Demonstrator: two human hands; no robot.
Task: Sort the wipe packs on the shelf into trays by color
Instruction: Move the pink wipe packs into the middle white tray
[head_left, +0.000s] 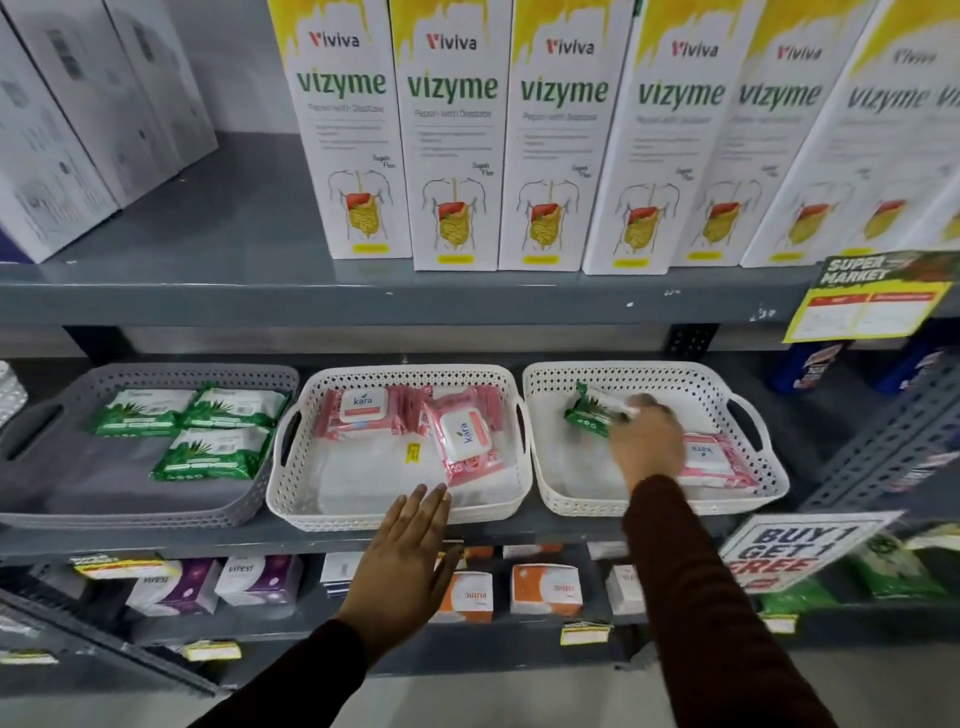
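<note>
- The right hand (647, 441), blurred, reaches into the right white perforated plastic tray (550, 483); its grip appears clenched on a green wipe pack (589, 413) lifted above the tray floor.
- The left hand (400, 561) hovers flat and released at the middle white tray (291, 499).
- Risk: the pinched pack may slip, or land among the pink "kara" packs (462, 434) instead of the grey tray (67, 384) holding green packs (208, 457).
- A pink pack (714, 460) stays in the right tray.
- Readable: "Viviva vizyme" boxes (452, 135); "BUY 1 GET 1 FREE" sign (795, 551).

Even, bright store light, soft shadows under each shelf (363, 299). The right hand (647, 441) smears with motion blur; the carton boxes (452, 135) bow outward at the edges.
</note>
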